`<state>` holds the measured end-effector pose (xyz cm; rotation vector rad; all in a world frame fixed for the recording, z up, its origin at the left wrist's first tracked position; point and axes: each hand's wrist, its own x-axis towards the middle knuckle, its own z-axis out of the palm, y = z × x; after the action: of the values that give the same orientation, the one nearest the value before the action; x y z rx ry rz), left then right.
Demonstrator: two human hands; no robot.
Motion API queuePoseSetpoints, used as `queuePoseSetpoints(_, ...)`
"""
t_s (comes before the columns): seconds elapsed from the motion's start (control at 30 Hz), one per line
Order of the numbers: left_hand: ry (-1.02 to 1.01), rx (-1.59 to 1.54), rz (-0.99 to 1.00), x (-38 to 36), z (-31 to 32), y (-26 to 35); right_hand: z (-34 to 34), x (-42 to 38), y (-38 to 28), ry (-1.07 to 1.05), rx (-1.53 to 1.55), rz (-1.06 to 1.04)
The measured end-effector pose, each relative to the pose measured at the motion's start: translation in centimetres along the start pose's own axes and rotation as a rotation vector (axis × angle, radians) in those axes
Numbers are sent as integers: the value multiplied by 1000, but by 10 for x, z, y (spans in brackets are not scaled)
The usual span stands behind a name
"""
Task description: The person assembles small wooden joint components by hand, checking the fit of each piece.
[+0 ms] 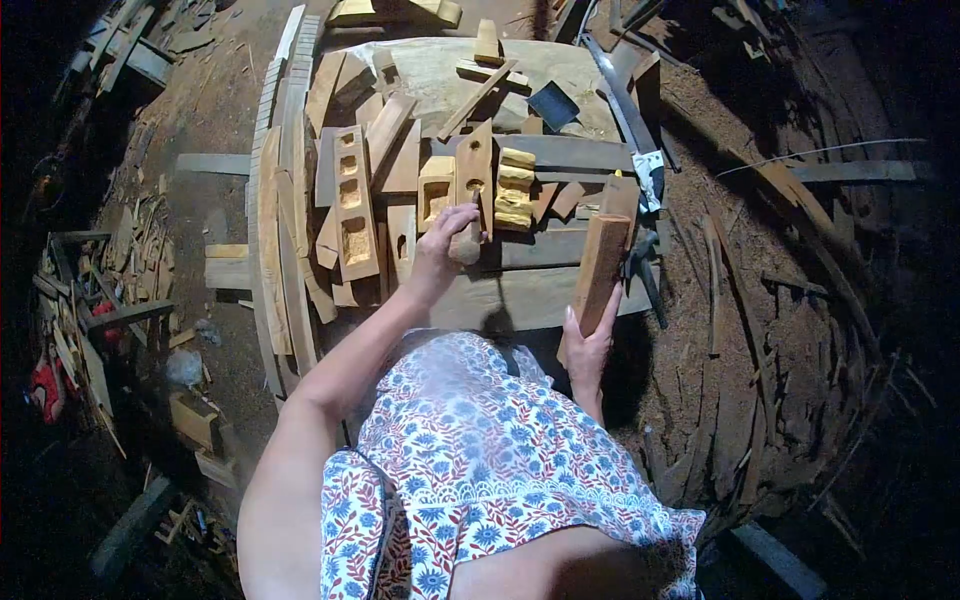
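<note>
My left hand is closed round a chisel with a rounded wooden handle. Its dark tip points at a hole in a narrow wooden board. My right hand grips the lower end of a thick brown wooden block, held upright to the right of the chisel and apart from it. Just left of the board lies a hollowed wooden piece; to its right sits a yellowish notched block. Further left is a long wooden piece with several carved pockets.
Wood offcuts and slats cover the wooden worktable. A dark square plate lies towards the back. A long saw-like blade runs along the right edge, near a white wrapper. Long strips line the left edge; scraps litter the ground.
</note>
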<state>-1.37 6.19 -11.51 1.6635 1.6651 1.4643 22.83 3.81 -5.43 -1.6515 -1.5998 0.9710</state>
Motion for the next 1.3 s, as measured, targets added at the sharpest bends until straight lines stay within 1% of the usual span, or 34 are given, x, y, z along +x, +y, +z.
queuePoseSetpoints(0.13,-67,99,24,-1,3,2,1,0,-4,12,-10,14)
queuePoseSetpoints(0.2,-104,184,94,-1,13,2,1,-2,-7,64,28,-45)
queuePoseSetpoints(0.23,-115,180,94,1,18,3,3,-4,-5,61,28,-47)
queuePoseSetpoints(0.3,-103,213,119,2,27,0,10,-13,9,243,100,-210)
queuePoseSetpoints(0.33,-94,246,145,2,32,-2,17,-14,33,243,98,-212)
queuePoseSetpoints(0.37,-59,307,186,4,36,-3,27,-14,66,362,323,-196)
queuePoseSetpoints(0.4,-56,307,186,5,38,-1,32,-13,83,477,550,-177)
queuePoseSetpoints(0.43,-53,337,198,6,39,1,33,-13,80,475,549,-180)
queuePoseSetpoints(0.53,-57,366,223,6,41,-1,38,-11,46,-67,-389,-265)
queuePoseSetpoints(0.57,-64,367,228,8,42,0,36,-14,37,-134,-269,-41)
queuePoseSetpoints(0.6,-51,374,225,11,41,-1,43,-13,44,-141,-269,-54)
queuePoseSetpoints(0.67,-118,372,204,9,35,5,57,-24,67,303,-176,-323)
queuePoseSetpoints(0.7,-123,371,207,8,36,3,49,-32,52,100,248,-16)
queuePoseSetpoints(0.73,-126,369,212,8,38,0,46,-26,47,107,249,-15)
queuePoseSetpoints(0.8,-97,347,224,7,41,-2,39,-12,44,-218,-378,-182)
queuePoseSetpoints(0.83,-95,344,224,4,43,-3,42,-13,52,-168,-309,-274)
queuePoseSetpoints(0.87,-103,366,223,4,42,-3,36,-11,37,-174,-312,-282)
queuePoseSetpoints(0.93,-115,395,205,0,40,-2,26,-16,-6,-204,-10,148)
queuePoseSetpoints(0.97,-121,389,204,2,39,1,51,-29,26,73,359,-37)
queuePoseSetpoints(1.0,-125,381,209,5,38,3,48,-23,26,75,359,-35)
queuePoseSetpoints(1.07,-115,377,219,4,40,5,36,-4,27,-199,-346,-142)
queuePoseSetpoints(1.1,-134,394,210,1,42,3,34,-6,28,-198,-348,-146)
queuePoseSetpoints(1.2,-140,408,215,-1,39,1,32,-14,27,-90,-366,-181)
queuePoseSetpoints(1.23,-121,404,253,-1,40,-1,28,-9,24,-97,-93,-297)
queuePoseSetpoints(1.27,-99,397,293,1,41,-1,29,-9,27,-93,-92,-297)
queuePoseSetpoints(1.3,-143,429,265,-1,40,1,30,-10,33,-65,-126,-216)
